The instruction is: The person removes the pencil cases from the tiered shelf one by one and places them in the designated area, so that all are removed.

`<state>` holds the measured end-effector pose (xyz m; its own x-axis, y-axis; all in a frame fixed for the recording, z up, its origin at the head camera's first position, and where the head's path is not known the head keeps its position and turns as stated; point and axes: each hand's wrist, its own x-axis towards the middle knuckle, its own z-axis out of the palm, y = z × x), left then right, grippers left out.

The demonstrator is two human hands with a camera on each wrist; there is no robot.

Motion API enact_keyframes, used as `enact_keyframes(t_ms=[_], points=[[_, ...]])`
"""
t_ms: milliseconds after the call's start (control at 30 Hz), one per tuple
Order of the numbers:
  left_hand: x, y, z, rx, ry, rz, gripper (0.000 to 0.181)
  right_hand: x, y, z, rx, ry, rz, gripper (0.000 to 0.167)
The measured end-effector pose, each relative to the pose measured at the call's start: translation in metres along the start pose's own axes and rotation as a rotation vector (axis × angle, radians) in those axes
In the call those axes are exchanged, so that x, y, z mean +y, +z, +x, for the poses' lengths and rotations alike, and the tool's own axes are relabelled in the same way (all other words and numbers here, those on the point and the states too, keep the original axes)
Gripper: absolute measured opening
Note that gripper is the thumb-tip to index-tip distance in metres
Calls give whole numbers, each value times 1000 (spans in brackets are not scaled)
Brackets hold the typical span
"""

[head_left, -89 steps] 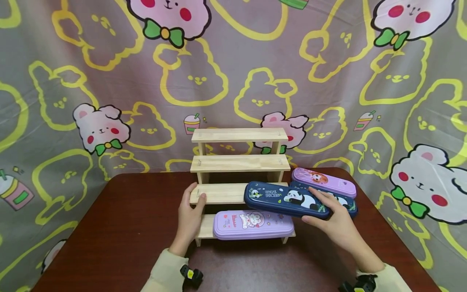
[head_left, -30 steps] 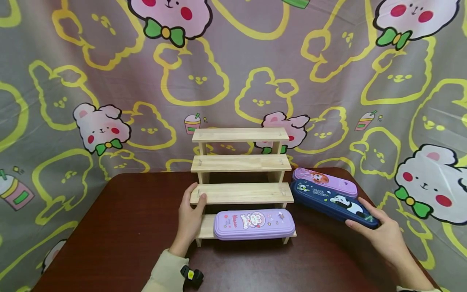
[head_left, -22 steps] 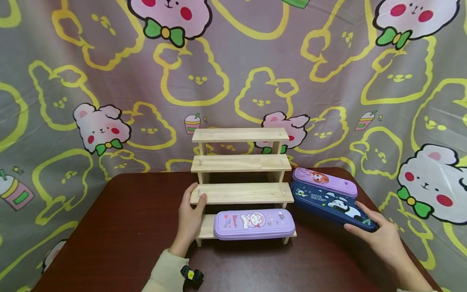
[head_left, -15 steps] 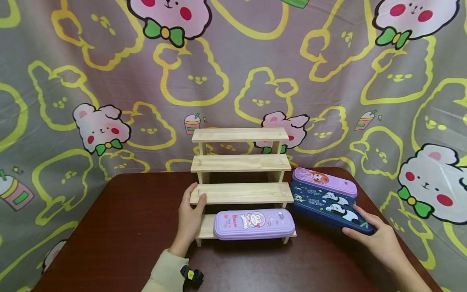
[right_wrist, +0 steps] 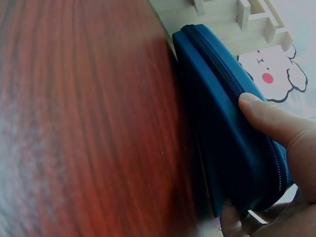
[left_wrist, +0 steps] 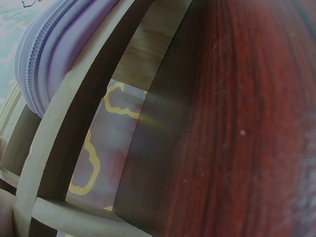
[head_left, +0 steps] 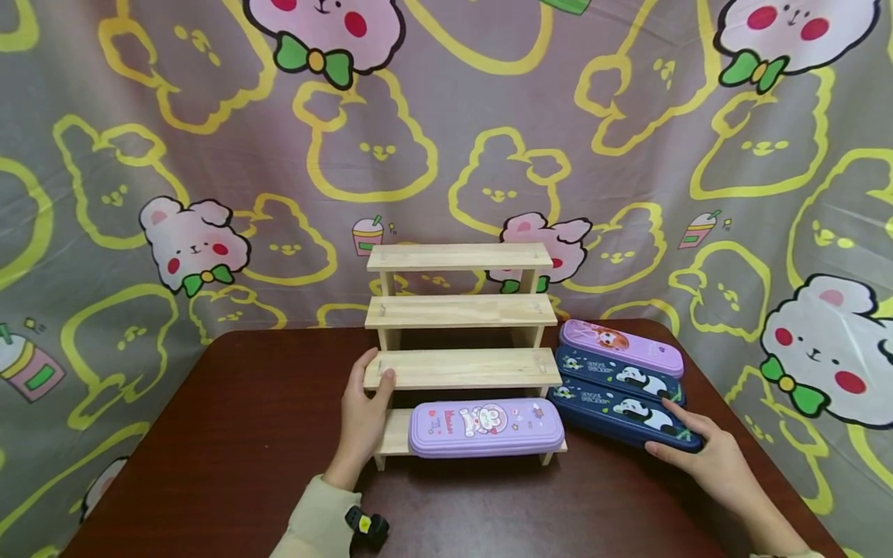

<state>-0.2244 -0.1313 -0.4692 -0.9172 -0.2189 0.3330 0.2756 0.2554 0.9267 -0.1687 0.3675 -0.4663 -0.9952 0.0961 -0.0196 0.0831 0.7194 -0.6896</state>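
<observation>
A navy panda pencil case lies at the right of the wooden step rack. My right hand grips its right end; in the right wrist view the thumb presses along the zip of the navy case. A second navy panda case sits just behind it, and a pink-purple case with a red-haired girl lies behind that. On the rack's lowest step rests a lavender rabbit pencil case. My left hand grips the left end of the second step from the bottom.
The rack's upper steps rise toward a patterned cloth backdrop. A dark red-brown table extends to the left and front. In the left wrist view, the lavender case overhangs the rack's edge.
My right hand has carried the navy case from above the rack to the right and down, then drawn it in front of the other navy case. The left hand stays on the rack.
</observation>
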Motion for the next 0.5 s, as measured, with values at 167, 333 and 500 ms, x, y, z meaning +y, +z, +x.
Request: enact_keyframes(t_ms=[167,333,500], points=[[2,0,1,-2,-16,1,49,3,1,2,-11,15,6,93],[20,0,-3,7,-30,-1,48,8,3,4,-38,22,-4,95],[39,-2,-9,4,-32,-1,47,12,7,5,-11,-27,-38,93]])
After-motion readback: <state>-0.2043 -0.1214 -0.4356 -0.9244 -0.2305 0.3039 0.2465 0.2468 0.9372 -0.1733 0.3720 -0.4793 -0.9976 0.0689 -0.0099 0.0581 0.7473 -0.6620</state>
